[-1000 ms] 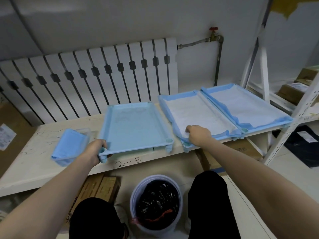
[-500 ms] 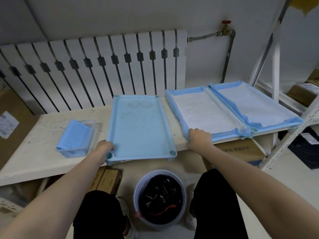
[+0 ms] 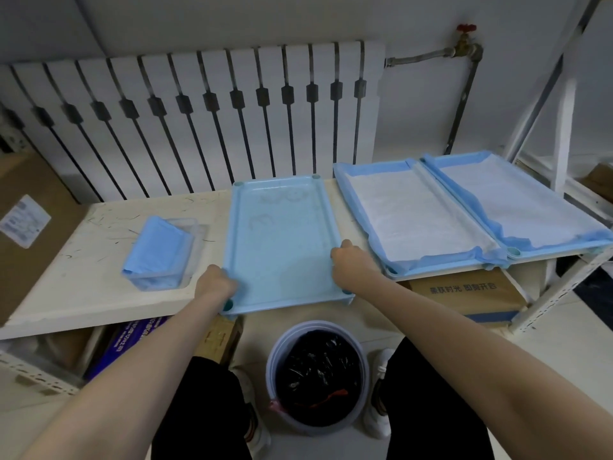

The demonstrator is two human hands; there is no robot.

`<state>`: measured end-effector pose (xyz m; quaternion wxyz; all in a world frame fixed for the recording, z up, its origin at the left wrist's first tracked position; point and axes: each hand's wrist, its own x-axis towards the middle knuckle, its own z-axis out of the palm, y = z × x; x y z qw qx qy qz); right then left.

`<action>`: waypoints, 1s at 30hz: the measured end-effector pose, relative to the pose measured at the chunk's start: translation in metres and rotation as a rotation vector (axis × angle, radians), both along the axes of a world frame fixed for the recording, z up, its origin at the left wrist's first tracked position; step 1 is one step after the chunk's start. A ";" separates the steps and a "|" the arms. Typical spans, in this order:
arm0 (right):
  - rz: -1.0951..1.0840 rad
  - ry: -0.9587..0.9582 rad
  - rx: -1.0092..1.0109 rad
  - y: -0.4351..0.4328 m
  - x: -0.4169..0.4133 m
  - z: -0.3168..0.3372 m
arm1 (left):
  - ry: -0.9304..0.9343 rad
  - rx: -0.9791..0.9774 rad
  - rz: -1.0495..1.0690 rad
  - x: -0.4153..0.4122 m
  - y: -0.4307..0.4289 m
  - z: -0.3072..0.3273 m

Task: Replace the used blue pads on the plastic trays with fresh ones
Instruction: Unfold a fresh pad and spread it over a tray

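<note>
A bare light-blue plastic tray (image 3: 282, 240) lies on the white shelf (image 3: 66, 287), its near end over the front edge. My left hand (image 3: 214, 282) grips the tray's near left rim. On the right rim, my right hand (image 3: 348, 258) holds the tray with curled fingers. To the right sit two more trays, the middle one (image 3: 411, 214) and the far one (image 3: 517, 200), each lined with a blue-edged pad. A stack of folded blue pads (image 3: 157, 249) rests in a clear wrapper on the left.
A white bin with a black bag (image 3: 318, 376) stands on the floor between my legs. A white radiator (image 3: 199, 121) backs the shelf. Cardboard boxes (image 3: 471, 293) sit underneath. A metal rack upright (image 3: 564, 104) rises at the right.
My right hand left the middle tray's near corner and took the bare tray's right rim. The bare tray now lies straighter, and the camera has moved closer.
</note>
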<state>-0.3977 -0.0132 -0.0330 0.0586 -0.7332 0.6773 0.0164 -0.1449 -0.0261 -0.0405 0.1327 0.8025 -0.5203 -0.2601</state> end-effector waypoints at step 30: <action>0.464 -0.312 0.128 -0.040 0.115 -0.018 | -0.221 -0.242 0.332 0.106 -0.043 0.036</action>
